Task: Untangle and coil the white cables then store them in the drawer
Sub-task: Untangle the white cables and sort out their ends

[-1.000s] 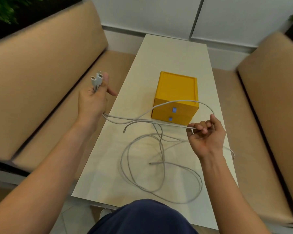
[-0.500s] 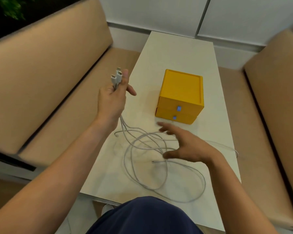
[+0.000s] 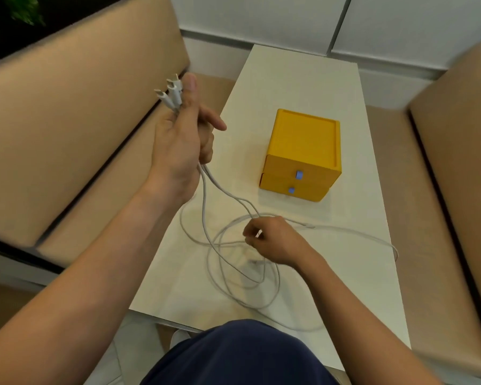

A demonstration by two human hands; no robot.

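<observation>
Three plug ends (image 3: 171, 94) of the white cables (image 3: 203, 207) stood bunched in the person's left hand (image 3: 181, 145), fingers and thumb curled round them, raised over the left edge of the white table (image 3: 303, 79). From that fist the strands ran down to the tabletop, where the rest lay in loose, crossing loops between the person and a yellow drawer box (image 3: 303, 140). The right hand (image 3: 275, 240) was low on the heap, fingertips pinching a single strand near its middle. By the look of it, the job was at its first stage. One end of each cable seemed gathered, but the loops were not yet separated and nothing was coiled. The top drawer (image 3: 297, 169) and bottom drawer (image 3: 289, 190) were closed. Untangling, coiling, opening a drawer and stowing the cables were all left to do. Tan benches (image 3: 67, 120) flanked the table.
</observation>
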